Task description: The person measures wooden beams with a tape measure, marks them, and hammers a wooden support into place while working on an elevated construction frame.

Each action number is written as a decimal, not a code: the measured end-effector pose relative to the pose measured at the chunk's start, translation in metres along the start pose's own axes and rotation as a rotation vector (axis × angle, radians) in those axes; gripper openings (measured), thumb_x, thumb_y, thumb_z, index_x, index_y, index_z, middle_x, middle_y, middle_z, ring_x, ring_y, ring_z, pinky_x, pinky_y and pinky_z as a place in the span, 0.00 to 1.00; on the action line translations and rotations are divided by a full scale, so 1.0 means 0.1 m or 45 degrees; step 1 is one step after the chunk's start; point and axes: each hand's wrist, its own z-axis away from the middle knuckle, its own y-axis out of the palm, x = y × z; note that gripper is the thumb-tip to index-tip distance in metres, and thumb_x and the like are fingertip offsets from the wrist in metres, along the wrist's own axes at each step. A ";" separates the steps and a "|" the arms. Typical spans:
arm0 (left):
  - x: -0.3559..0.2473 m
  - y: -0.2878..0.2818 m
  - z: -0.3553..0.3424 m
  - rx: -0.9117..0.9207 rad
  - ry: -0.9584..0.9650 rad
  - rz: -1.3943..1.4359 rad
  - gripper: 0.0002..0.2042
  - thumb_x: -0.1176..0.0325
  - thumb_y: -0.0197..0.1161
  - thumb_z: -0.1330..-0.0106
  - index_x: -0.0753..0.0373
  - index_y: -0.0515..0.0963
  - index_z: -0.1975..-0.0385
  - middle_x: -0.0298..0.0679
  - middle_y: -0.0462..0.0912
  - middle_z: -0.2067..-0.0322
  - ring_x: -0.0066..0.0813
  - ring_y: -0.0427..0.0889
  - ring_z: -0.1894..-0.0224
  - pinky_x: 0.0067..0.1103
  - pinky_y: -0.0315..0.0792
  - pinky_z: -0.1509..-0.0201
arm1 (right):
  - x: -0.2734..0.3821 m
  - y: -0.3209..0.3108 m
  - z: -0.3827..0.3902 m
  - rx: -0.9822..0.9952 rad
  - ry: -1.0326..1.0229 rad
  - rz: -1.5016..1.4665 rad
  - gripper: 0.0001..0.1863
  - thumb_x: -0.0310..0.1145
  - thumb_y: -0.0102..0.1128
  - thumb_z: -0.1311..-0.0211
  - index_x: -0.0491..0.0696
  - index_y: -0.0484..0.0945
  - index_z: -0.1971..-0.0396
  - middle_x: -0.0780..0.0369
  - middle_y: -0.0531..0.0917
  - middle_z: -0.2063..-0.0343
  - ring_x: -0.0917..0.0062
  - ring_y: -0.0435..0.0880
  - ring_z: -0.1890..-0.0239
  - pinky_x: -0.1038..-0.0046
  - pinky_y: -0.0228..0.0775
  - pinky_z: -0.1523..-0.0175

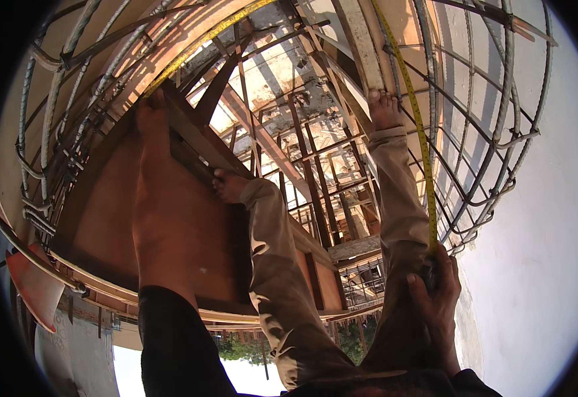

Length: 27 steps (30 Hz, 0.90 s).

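Note:
My left arm stretches forward, and my left hand [153, 111] pinches the yellow blade of a tape measure [209, 38] at the edge of a dark timber beam [199, 132]. Low on the right, beside my right thigh, my right hand [438, 291] is wrapped round the dark case of the tape measure, mostly hidden by the fingers. From this case the yellow blade runs forward past my right foot and leaves the top of the view. The stretch at my left hand also leaves at the top, so their join is out of sight.
Steel rebar cages stand at left [57, 92] and right [494, 132]. My bare left foot [229, 185] is on the timber beam, the right [385, 109] by a pale plank [360, 46]. Between my legs, an opening drops to timber props [309, 165]. A white wall [547, 231] rises at right.

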 end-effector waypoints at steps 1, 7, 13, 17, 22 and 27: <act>-0.05 0.06 0.02 -0.007 -0.004 0.000 0.18 0.58 0.68 0.34 0.69 0.81 0.56 0.44 0.87 0.62 0.34 0.86 0.58 0.26 0.76 0.50 | -0.03 0.01 -0.01 0.001 -0.007 0.004 0.36 0.33 0.68 0.47 0.37 0.68 0.37 0.53 0.78 0.57 0.64 0.79 0.53 0.66 0.72 0.48; 0.09 0.07 0.02 0.073 -0.070 0.125 0.17 0.63 0.62 0.30 0.69 0.76 0.48 0.44 0.84 0.53 0.34 0.83 0.50 0.26 0.76 0.43 | -0.01 0.03 0.01 -0.007 -0.048 -0.009 0.35 0.32 0.66 0.47 0.38 0.68 0.37 0.51 0.77 0.53 0.63 0.78 0.51 0.65 0.70 0.45; 0.07 0.23 -0.01 -0.098 -0.759 2.044 0.15 0.68 0.53 0.27 0.67 0.74 0.46 0.44 0.80 0.49 0.41 0.80 0.46 0.35 0.78 0.40 | -0.08 0.07 0.02 -0.021 -0.042 -0.007 0.35 0.33 0.66 0.46 0.37 0.67 0.37 0.51 0.77 0.53 0.64 0.77 0.50 0.66 0.69 0.44; 0.07 0.21 -0.05 -0.254 -0.952 2.003 0.14 0.68 0.53 0.27 0.67 0.74 0.47 0.43 0.80 0.51 0.41 0.80 0.47 0.34 0.79 0.42 | -0.04 0.07 0.03 0.003 0.019 -0.069 0.36 0.35 0.66 0.44 0.36 0.67 0.37 0.51 0.77 0.51 0.64 0.76 0.48 0.65 0.68 0.42; 0.21 0.21 -0.09 -0.305 -1.035 2.042 0.13 0.68 0.54 0.28 0.67 0.74 0.48 0.43 0.79 0.49 0.42 0.79 0.47 0.35 0.79 0.42 | 0.01 0.05 0.03 0.032 0.049 -0.079 0.36 0.35 0.67 0.44 0.36 0.67 0.37 0.50 0.77 0.50 0.63 0.76 0.47 0.65 0.67 0.41; 0.31 0.33 -0.08 -0.285 -0.992 2.024 0.15 0.67 0.55 0.28 0.68 0.72 0.46 0.45 0.76 0.47 0.43 0.78 0.46 0.37 0.78 0.41 | 0.00 0.09 0.03 -0.035 -0.068 -0.005 0.35 0.30 0.67 0.48 0.44 0.69 0.37 0.51 0.78 0.57 0.59 0.80 0.56 0.62 0.73 0.51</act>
